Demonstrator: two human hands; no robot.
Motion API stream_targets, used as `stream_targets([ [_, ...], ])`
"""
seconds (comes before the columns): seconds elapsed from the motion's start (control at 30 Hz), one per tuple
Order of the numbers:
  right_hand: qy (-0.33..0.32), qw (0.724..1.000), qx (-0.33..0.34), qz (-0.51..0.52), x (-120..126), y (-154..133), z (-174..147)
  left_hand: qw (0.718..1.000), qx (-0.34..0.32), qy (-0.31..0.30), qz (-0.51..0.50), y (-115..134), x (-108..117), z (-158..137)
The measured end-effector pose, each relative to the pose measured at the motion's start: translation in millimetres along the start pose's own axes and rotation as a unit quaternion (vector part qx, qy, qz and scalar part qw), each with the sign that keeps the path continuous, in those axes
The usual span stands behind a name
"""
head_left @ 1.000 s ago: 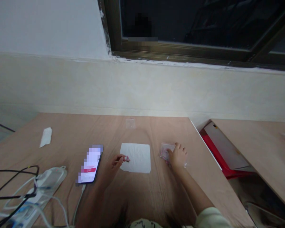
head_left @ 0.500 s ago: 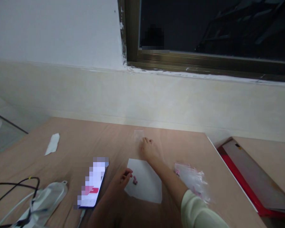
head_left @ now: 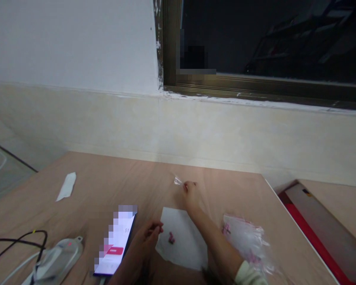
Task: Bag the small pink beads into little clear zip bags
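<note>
My right hand pinches the edge of a small clear plastic bag near the back of the table. Beyond the left edge of a white sheet of paper, my left hand has its fingers drawn together; whether anything is between them is too small to tell. A little cluster of pink pieces lies on the paper, just right of my left fingertips. To the right of my right forearm is a larger clear zip bag with pink bits inside.
A lit phone lies left of my left hand, a cable at its lower end. Farther left are a pale power strip with cords and a white paper scrap. A red-edged flat item stands past the table's right edge.
My right hand has taken hold of the small clear bag, which lay flat and now tilts up in the fingers. My left hand stays near the paper. The view has shifted slightly upward.
</note>
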State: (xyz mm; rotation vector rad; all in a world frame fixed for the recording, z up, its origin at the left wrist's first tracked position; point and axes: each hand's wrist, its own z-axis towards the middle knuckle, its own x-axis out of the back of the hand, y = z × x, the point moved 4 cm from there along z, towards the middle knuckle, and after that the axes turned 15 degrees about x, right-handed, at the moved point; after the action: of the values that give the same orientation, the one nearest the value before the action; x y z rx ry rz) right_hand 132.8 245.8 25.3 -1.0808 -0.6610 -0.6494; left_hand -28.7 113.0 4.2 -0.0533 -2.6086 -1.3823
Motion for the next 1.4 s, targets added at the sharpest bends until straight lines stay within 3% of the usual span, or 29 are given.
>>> stream_targets([
  [0.1,0.067,0.977,-0.039,0.197,34,-11,-45,0.999,-0.021,-0.015,-0.038,1,-4,-8],
  [0.23,-0.031,0.911,-0.070,0.405,56,-27,-104,0.991,-0.086,-0.062,-0.079,7,-16,-17],
  [0.3,-0.072,0.880,-0.085,0.461,60,-28,-123,0.990,-0.090,-0.096,-0.057,9,-24,-24],
  [0.37,-0.081,0.872,-0.095,0.473,62,-24,-134,0.990,-0.087,-0.110,-0.030,11,-28,-33],
  [0.5,-0.041,0.911,-0.126,0.391,69,-11,-144,0.992,-0.085,-0.094,-0.006,15,-24,-52],
  [0.6,0.080,0.953,-0.147,0.252,86,-13,-149,0.993,-0.095,-0.072,0.009,17,-21,-58],
  [0.67,0.120,0.967,-0.114,0.195,94,-26,-148,0.992,-0.107,-0.064,0.008,18,-21,-58],
  [0.87,-0.059,0.965,0.030,0.256,75,-74,-131,0.983,-0.155,-0.073,0.063,30,-32,-56],
  [1.1,-0.082,0.976,0.057,0.195,71,-68,-114,0.973,-0.185,-0.079,0.111,43,-31,-52],
  [1.27,-0.068,0.988,0.027,0.136,70,-62,-114,0.975,-0.186,0.024,0.115,45,-19,-45],
  [1.4,-0.082,0.984,0.034,0.154,68,-70,-120,0.942,-0.270,0.061,0.190,49,-22,-55],
])
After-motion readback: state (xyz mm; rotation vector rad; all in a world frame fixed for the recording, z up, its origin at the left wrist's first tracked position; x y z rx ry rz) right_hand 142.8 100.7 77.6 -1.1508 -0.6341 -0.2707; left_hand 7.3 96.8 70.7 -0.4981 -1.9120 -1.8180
